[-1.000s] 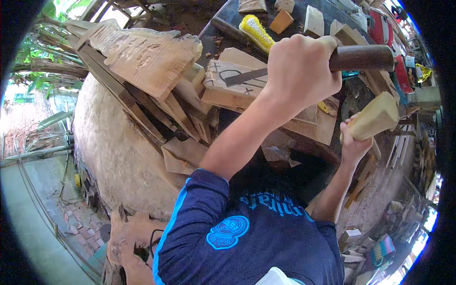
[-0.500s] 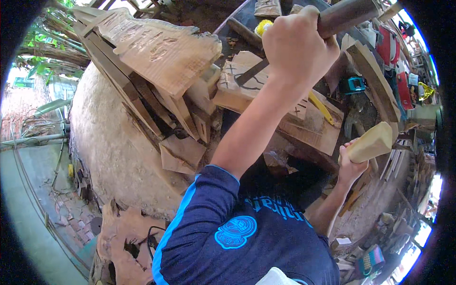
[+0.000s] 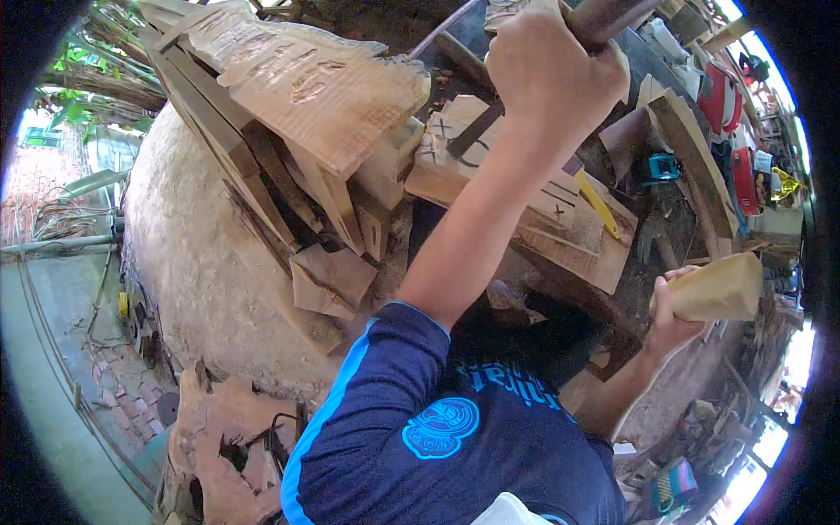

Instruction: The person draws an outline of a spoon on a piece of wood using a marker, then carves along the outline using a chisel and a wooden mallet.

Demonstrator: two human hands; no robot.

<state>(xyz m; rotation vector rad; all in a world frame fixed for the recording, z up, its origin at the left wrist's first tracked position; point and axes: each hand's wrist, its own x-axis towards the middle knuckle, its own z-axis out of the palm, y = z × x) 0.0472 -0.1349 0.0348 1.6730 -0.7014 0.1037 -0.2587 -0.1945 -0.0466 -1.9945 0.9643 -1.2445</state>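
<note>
My left hand (image 3: 556, 79) is wrapped round the dark round handle of a chisel (image 3: 610, 16) at the upper middle. Its flat dark blade slants out past my wrist onto a wooden block (image 3: 560, 245) with black marks drawn on it. My forearm hides part of the block. On the right, my right hand (image 3: 678, 319) is closed on a pale wooden mallet (image 3: 716, 289), whose thick end points right, apart from the chisel. A yellow strip-like tool (image 3: 598, 206) lies on the block.
A carved wooden slab (image 3: 306, 87) rests on stacked timber at the upper left. A teal tool (image 3: 663, 166) lies right of the block, near a curved wooden piece (image 3: 696, 166). A gnarled wood stump (image 3: 223, 446) stands at the lower left.
My right hand and the mallet have swung right and downward, farther from the chisel. My left hand keeps its grip on the chisel, whose handle end appears slightly higher and farther left.
</note>
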